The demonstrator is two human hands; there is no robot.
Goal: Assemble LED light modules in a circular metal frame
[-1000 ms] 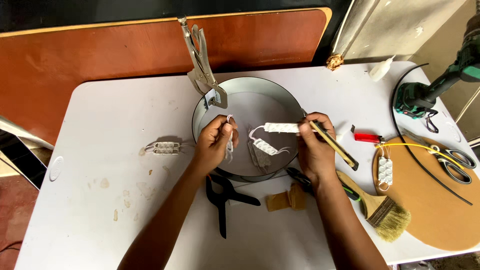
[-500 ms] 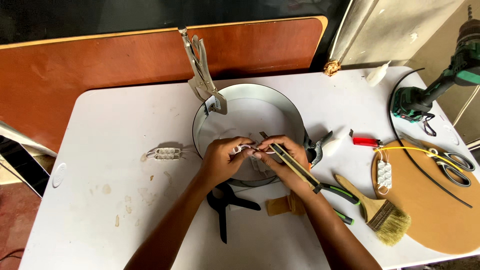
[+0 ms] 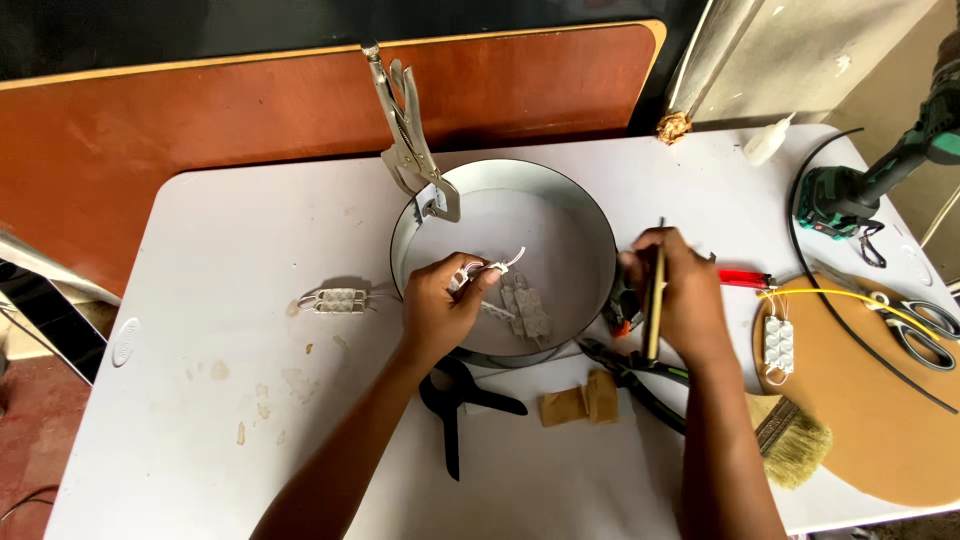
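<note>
White tabletop [image 3: 200, 420] fills the view, and at its middle sits the round metal pan [image 3: 600, 250], a locking plier [image 3: 405, 130] clamped to its far rim. Off to the right, a round wooden board [image 3: 880, 420] (scissors [image 3: 925, 325] lying on it) and a green drill [image 3: 860, 190] further back. Near edge: black spring clamp [image 3: 455, 400], a brush [image 3: 790, 440]. Left hand [image 3: 435, 310] reaches into the pan, its grip pinching a small white wired module [image 3: 485, 270] at the fingertips, just above the pan floor. More modules [image 3: 525, 310] lie right beside it. Right hand [image 3: 685, 295] is outside the pan's right rim, grip closed around a thin yellow-and-black stick-like tool [image 3: 655, 300], held upright.
</note>
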